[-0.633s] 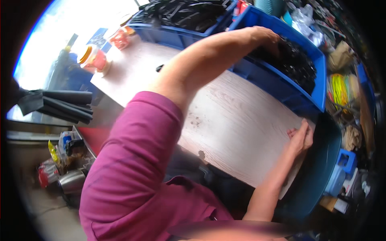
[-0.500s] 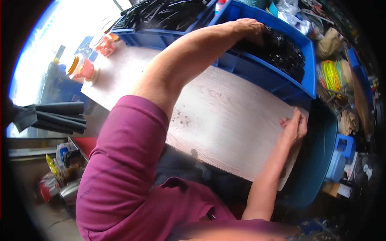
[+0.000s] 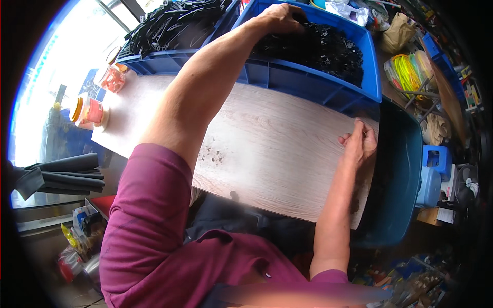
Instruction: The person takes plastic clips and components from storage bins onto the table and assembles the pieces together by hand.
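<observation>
My left hand (image 3: 281, 18) is inside the right-hand blue bin (image 3: 313, 86), over a heap of small black plastic pieces (image 3: 328, 51). Its fingers are bent downward and spread apart; nothing shows in its grasp, though the fingertips are partly lost against the black pieces. At the right end of the wood-grain table (image 3: 267, 138), my right hand (image 3: 359, 142) is held above the surface with curled fingers, thumb and fingertips close together. Whatever they may hold is too small to make out.
Another blue bin (image 3: 159, 59) at far left holds long black plastic parts (image 3: 177, 25). Two lidded jars (image 3: 90, 112) stand by the table's left end. A dark green tub (image 3: 393, 195) is against the right edge. Dark specks (image 3: 213, 154) lie on the tabletop.
The view has shifted, so table and bins appear farther left and the long black parts show more fully. My left hand has moved slightly leftward within the bin. My right hand keeps its pose.
</observation>
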The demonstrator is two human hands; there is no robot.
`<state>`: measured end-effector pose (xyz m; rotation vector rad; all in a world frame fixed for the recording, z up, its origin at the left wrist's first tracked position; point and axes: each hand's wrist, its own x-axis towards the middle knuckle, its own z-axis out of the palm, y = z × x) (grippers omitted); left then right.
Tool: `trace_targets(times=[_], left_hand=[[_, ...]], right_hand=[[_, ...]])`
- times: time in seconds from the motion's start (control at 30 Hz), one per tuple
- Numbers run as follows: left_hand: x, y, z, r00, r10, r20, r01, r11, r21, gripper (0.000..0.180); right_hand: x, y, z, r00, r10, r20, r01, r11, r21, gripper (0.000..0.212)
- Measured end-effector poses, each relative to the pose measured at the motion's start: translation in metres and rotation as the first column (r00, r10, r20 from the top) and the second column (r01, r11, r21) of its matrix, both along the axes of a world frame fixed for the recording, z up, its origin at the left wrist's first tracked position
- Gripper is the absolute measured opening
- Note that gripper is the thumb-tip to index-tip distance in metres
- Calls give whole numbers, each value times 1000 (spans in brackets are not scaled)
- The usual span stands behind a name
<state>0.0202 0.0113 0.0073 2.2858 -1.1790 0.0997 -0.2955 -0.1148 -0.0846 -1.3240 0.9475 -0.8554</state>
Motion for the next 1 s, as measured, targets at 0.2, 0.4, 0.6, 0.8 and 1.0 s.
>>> trace_targets(times=[0.2,0.4,0.6,0.8,1.0], left_hand=[[-10,-1,11,977,36,-209,-64,990,-129,52],[-34,7,22,964,23,-266,-118,930,-347,43],[-57,21,32,741,-103,-664,-300,833,-464,24],[-87,30,29,700,-361,-616,-307,626,-717,21],[-134,48,33,678,-279,-679,-452,570,-686,28]], right_hand=[[0,-3,-3,1000,-6,15,7,999,-52,21],[-1,-2,-1,1000,29,-13,-29,999,-34,19],[1,-4,-7,1000,9,26,-8,999,-54,24],[-1,-5,-6,1000,9,3,-9,996,-85,25],[-2,1,0,999,27,-35,-29,998,-60,22]])
